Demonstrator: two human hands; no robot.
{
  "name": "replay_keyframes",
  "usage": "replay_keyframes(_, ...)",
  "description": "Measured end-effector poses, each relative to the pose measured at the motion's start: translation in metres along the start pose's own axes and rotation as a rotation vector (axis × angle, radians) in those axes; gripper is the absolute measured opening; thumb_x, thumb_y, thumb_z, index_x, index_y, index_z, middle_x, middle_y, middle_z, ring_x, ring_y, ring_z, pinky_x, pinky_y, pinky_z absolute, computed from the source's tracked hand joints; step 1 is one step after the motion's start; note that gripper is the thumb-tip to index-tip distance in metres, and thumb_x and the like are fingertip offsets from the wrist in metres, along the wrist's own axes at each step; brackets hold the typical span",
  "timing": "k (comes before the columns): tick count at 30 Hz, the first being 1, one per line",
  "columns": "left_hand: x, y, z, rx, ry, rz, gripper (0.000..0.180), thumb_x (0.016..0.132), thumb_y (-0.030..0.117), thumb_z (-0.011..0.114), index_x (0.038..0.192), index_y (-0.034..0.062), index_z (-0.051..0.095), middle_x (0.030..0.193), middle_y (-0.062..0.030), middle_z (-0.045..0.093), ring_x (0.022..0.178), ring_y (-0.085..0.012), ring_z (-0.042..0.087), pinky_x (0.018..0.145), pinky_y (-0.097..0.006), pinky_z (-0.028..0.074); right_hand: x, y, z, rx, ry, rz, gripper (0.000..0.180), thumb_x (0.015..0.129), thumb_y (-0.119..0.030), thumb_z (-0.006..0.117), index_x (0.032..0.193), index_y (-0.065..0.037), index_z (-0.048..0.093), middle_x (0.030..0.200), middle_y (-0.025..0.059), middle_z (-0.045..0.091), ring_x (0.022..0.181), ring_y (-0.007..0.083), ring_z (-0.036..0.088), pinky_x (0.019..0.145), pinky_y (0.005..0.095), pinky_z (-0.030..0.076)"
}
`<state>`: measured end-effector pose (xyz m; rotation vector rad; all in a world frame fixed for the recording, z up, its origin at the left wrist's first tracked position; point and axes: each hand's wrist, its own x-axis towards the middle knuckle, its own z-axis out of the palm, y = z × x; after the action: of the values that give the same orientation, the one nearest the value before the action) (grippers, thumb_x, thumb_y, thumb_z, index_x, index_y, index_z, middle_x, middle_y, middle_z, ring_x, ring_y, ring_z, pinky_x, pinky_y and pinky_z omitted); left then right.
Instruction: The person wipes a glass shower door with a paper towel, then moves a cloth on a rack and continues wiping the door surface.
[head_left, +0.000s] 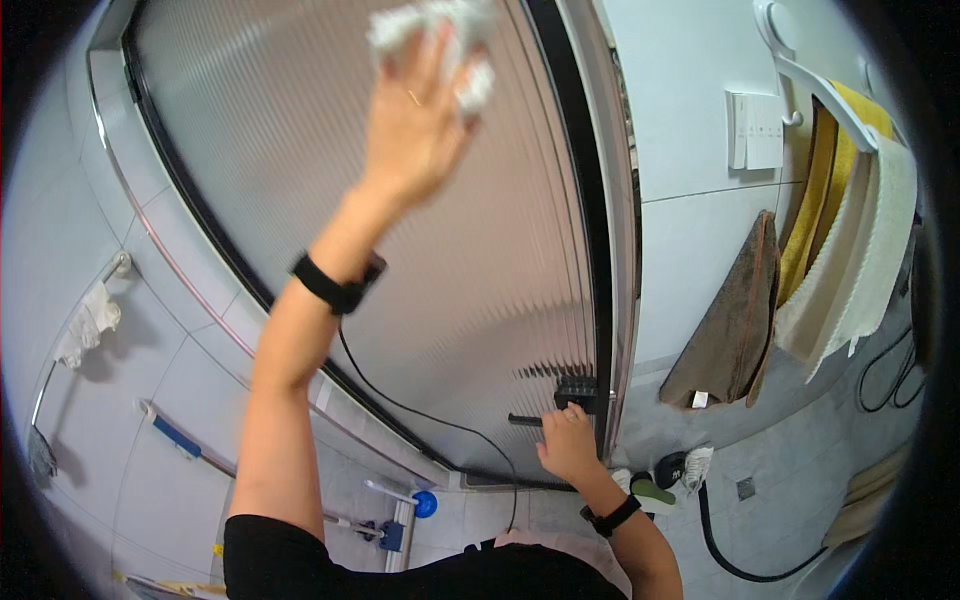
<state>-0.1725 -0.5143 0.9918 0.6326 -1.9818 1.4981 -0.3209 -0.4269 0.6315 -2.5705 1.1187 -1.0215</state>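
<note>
My left arm reaches up along a ribbed, translucent door panel (450, 250) in a black frame. Under the fingers of my left hand (415, 140) is a bunched white cloth (432, 20), pressed to the panel's upper part. Lower down, at the door's right edge, my right hand (570, 445) is closed on the black door handle (575, 390); its lever sticks out to the left of my fingers. Part of my right hand's grip is hidden behind its back. Both wrists wear black bands, and a thin dark cable (420, 412) hangs by the left one.
Right of the door, a brown towel (722, 320), a yellow towel (800, 240) and a cream towel (860, 240) hang beneath a wall switch (755, 130). Shoes (685, 468) and a black hose (720, 550) lie on the floor. Brushes and a towel rail (50, 385) are at left.
</note>
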Motion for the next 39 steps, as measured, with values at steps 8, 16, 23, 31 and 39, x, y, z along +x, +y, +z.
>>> replay_keyframes(8, -0.172, 0.146, 0.019, -0.422, -0.535, 0.222, 0.051, 0.068, 0.026, 0.053, 0.117, 0.0174, 0.042, 0.129, -0.0014, 0.031, 0.118, -0.0226, 0.027, 0.100, -0.038, 0.019, 0.005, 0.008, 0.008, -0.145, -0.061, -0.068, 0.041, 0.056, -0.015, 0.061, 0.090, 0.001, 0.045, 0.077, 0.0135, 0.048, 0.081, 0.0293, 0.048, 0.090, 0.0397, 0.029)
replay_keyframes(16, -0.205, 0.155, 0.035, -0.375, -0.387, -0.071, 0.034, 0.069, 0.020, 0.052, 0.103, 0.0158, 0.054, 0.128, 0.0034, 0.034, 0.111, -0.0186, 0.039, 0.094, -0.037, 0.031, 0.018, 0.015, 0.006, -0.248, -0.092, -0.060, 0.033, 0.062, -0.013, 0.056, 0.090, 0.000, 0.046, 0.079, 0.0111, 0.048, 0.082, 0.0255, 0.047, 0.094, 0.0381, 0.025)
replay_keyframes(23, -0.163, 0.025, 0.036, -0.057, 0.064, -0.364, 0.051, 0.061, 0.012, 0.059, 0.111, 0.0126, 0.049, 0.125, -0.0098, 0.036, 0.113, -0.0261, 0.037, 0.089, -0.045, 0.031, 0.032, 0.022, 0.004, -0.304, -0.176, -0.001, 0.039, 0.057, -0.017, 0.063, 0.086, 0.000, 0.045, 0.079, 0.0123, 0.047, 0.081, 0.0272, 0.047, 0.091, 0.0397, 0.028)
replay_keyframes(31, -0.099, -0.144, -0.018, 0.193, 0.127, -0.511, 0.048, 0.085, 0.029, 0.031, 0.122, -0.0016, 0.029, 0.130, -0.0186, 0.022, 0.122, -0.0322, 0.017, 0.100, -0.043, 0.012, 0.041, 0.016, 0.015, -0.316, -0.144, 0.047, 0.032, 0.058, -0.015, 0.064, 0.080, -0.001, 0.046, 0.077, 0.0127, 0.045, 0.081, 0.0284, 0.046, 0.093, 0.0400, 0.026)
replay_keyframes(39, -0.116, -0.054, 0.010, 0.144, 0.226, -0.332, 0.038, 0.083, 0.017, 0.036, 0.116, -0.0018, 0.038, 0.122, -0.0227, 0.034, 0.117, -0.0351, 0.027, 0.098, -0.044, 0.018, 0.041, 0.017, 0.016, -0.363, -0.133, 0.099, 0.035, 0.057, -0.015, 0.064, 0.080, 0.001, 0.043, 0.078, 0.0155, 0.045, 0.082, 0.0314, 0.045, 0.093, 0.0428, 0.026)
